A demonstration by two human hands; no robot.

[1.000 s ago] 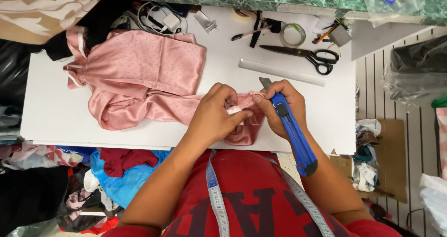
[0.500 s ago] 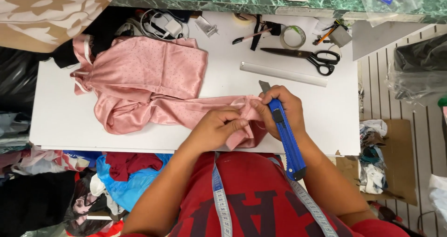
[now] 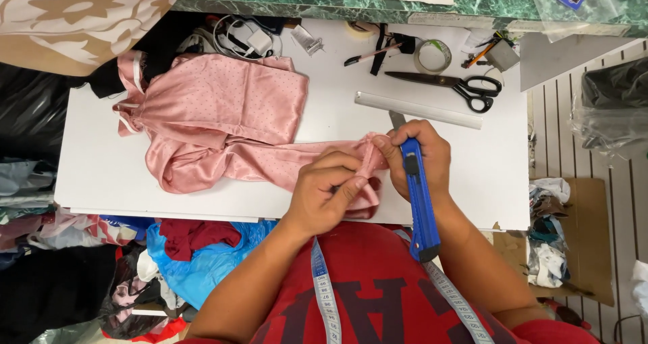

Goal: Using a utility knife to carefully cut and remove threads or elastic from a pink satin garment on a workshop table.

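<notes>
White table (image 3: pixel 101 175) carries pink satin garment (image 3: pixel 229 114). Right hand (image 3: pixel 422 158) clenches blue utility knife (image 3: pixel 418 195), blade pointing toward the far edge; left hand (image 3: pixel 331 192) pinches the cloth, curled tighter than before.

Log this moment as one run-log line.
left hand: pinching pink satin garment | right hand: gripping blue utility knife, blade at fabric | white table: scissors, ruler

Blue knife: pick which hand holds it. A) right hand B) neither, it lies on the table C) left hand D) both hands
A: the right hand grips the blue knife, its blade by the pink cloth, while the left hand pinches that cloth.
</notes>
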